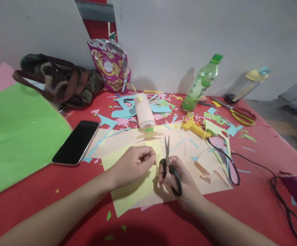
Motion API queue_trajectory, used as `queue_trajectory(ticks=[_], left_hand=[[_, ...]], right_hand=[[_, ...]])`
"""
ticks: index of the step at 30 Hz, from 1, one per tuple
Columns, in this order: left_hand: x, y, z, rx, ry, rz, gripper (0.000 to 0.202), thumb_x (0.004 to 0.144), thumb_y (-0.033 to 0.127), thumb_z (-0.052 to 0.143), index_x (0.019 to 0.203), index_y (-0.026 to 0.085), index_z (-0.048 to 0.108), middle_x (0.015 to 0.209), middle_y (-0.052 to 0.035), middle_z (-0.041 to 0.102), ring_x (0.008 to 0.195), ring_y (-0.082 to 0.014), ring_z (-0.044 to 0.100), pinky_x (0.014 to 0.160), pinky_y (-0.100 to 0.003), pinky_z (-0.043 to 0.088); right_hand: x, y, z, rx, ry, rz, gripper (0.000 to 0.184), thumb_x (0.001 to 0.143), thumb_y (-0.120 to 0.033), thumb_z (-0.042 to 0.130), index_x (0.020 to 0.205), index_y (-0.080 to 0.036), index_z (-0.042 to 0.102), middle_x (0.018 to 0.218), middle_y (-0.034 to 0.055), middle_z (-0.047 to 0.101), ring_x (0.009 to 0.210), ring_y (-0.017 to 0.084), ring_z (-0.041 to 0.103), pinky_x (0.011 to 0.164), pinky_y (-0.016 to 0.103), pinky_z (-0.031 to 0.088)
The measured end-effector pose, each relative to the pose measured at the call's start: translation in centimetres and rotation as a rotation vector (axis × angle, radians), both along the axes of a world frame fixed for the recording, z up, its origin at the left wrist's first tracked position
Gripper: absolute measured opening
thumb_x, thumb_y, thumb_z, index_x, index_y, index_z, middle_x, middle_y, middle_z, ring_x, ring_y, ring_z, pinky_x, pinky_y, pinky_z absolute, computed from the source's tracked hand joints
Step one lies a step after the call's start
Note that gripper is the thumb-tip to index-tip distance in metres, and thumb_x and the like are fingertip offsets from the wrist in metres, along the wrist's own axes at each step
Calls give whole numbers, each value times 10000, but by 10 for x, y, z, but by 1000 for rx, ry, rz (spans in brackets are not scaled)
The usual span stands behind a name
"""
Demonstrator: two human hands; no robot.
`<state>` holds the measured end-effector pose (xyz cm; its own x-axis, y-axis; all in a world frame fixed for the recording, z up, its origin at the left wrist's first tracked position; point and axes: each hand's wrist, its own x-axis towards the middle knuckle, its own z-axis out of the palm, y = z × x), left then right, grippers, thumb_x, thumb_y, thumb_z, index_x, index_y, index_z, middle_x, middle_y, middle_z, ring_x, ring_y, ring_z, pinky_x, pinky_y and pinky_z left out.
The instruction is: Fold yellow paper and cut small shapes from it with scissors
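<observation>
My right hand (180, 177) is closed round the black handles of a small pair of scissors (167, 150), whose blades point away from me and look nearly together. To its left, my left hand (135, 162) is curled with thumb and fingertips pinched; anything between them is too small to make out. Both hands are above a pale yellow sheet of paper (124, 201), which lies partly over a larger cream sheet (210, 182). Beyond them lies a paper-wrapped bottle (143, 109) with a green cap end toward me and a thin yellow strip at its far end.
A phone (77, 141) and green sheets (17, 136) lie left. Coloured paper scraps (127, 107) surround the wrapped bottle. A yellow glue gun (196, 128) trails a black cord rightward. Behind stand a bag (73, 80), snack pouch (109, 66), green drink bottle (201, 83); larger scissors (240, 114) lie right.
</observation>
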<state>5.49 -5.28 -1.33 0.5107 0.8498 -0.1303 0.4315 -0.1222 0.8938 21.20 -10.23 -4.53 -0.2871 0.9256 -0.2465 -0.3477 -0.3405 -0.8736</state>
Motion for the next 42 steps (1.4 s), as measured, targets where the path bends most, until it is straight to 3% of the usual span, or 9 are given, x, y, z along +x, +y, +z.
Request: queue_trajectory(ticks=[4, 10, 16, 30, 42], left_hand=[[0, 0, 1, 11, -97, 179, 184, 763, 241, 392, 607, 153, 433, 524, 60, 349, 481, -62, 333, 460, -176, 294], [2, -4, 0, 19, -138, 195, 162, 767, 200, 389, 621, 154, 443, 554, 53, 389, 522, -67, 373, 509, -183, 323], [4, -8, 2, 11, -128, 179, 160, 776, 193, 383, 634, 158, 448, 574, 43, 422, 557, -78, 403, 543, -192, 336], [17, -20, -6, -18, -210, 326, 195, 770, 200, 387, 582, 159, 414, 527, 52, 392, 504, -67, 372, 490, -179, 313], [23, -25, -7, -90, -287, 410, 194, 773, 186, 387, 581, 163, 396, 496, 65, 399, 467, -57, 388, 474, -171, 318]], right_hand=[[2, -2, -2, -3, 35, 142, 410, 635, -468, 625, 819, -241, 337, 803, -13, 426, 657, 108, 485, 614, 263, 359], [1, -3, 3, 2, 50, 254, 437, 623, -502, 618, 830, -243, 332, 791, -15, 405, 680, 110, 453, 623, 269, 334], [0, -2, 7, -4, 12, 243, 430, 631, -512, 604, 807, -243, 317, 734, -32, 384, 641, 102, 417, 587, 253, 305], [0, -3, 0, 47, 55, 237, 395, 672, -490, 580, 819, -232, 319, 747, -26, 399, 611, 85, 379, 557, 239, 279], [1, -4, 2, 65, -42, 244, 359, 710, -499, 530, 815, -231, 316, 697, -41, 388, 609, 91, 375, 553, 241, 281]])
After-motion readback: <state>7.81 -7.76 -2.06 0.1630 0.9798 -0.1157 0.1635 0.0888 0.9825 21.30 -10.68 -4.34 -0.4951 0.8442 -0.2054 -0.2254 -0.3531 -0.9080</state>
